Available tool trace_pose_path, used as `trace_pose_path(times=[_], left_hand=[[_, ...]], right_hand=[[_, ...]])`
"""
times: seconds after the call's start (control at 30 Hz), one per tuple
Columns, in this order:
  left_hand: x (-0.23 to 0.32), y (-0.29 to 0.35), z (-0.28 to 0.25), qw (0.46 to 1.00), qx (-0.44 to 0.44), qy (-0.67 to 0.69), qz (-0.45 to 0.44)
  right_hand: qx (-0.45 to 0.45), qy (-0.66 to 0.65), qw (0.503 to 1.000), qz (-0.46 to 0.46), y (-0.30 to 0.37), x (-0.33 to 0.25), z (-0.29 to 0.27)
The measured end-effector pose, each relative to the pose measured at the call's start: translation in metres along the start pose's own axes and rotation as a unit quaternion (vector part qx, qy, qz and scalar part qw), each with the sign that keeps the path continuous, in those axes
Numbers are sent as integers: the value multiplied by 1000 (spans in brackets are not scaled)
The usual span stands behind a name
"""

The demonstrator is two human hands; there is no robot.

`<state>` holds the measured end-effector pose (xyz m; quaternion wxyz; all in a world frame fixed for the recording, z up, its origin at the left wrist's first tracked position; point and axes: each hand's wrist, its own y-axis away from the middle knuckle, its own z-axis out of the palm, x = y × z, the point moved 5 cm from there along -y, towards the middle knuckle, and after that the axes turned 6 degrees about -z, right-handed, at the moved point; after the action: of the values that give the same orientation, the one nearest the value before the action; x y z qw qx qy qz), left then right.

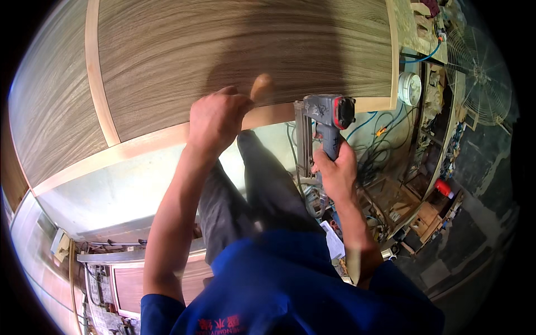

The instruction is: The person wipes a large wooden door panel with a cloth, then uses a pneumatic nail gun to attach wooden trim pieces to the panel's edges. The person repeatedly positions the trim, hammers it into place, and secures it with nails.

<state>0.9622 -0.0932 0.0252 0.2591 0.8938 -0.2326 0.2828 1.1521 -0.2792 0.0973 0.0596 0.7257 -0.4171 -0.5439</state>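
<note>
My right hand (339, 170) is wrapped round the grip of a grey and black nail gun (321, 106) with a red ring at its head. Its nose rests at or just above the pale edge strip (268, 114) of a wood-grain panel (234, 47); contact is hard to tell. To its left, my left hand (216, 120) is closed over the same strip. A blurred, rounded orange-brown piece (262, 86), like the end of a wooden handle, sticks out past its fingers. Its other end is hidden by the hand.
Another pale strip (97, 72) crosses the panel at left. A white bucket (410, 88) stands off the right corner. Hoses (379, 151) lie coiled below, near wooden crates (427, 220) and a red bottle (444, 188). A large fan guard (477, 72) is at far right.
</note>
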Motion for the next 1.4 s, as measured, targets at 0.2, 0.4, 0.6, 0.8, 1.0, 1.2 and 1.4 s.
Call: trace_pose_path(times=[0.2, 0.4, 0.6, 0.8, 1.0, 1.2, 1.4], left_hand=[[1, 3, -2, 1000, 15, 9, 14], [5, 1, -2, 999, 20, 16, 29], [-1, 12, 0, 993, 95, -3, 63], [-6, 78, -25, 976, 109, 173, -72], [-68, 197, -144, 813, 93, 542, -194], [-239, 158, -199, 958, 59, 82, -270], [-327, 75, -253, 979, 40, 8, -202]], right_hand=[[3, 22, 1000, 1, 1, -1, -2], [24, 6, 1000, 1, 3, 0, -7], [35, 10, 999, -13, 9, 4, -12], [-14, -14, 999, -29, 15, -3, -11], [-192, -147, 968, -65, 11, -120, 69], [-81, 279, 850, -440, -25, -187, 229], [-7, 414, 796, -442, -67, -214, 344]])
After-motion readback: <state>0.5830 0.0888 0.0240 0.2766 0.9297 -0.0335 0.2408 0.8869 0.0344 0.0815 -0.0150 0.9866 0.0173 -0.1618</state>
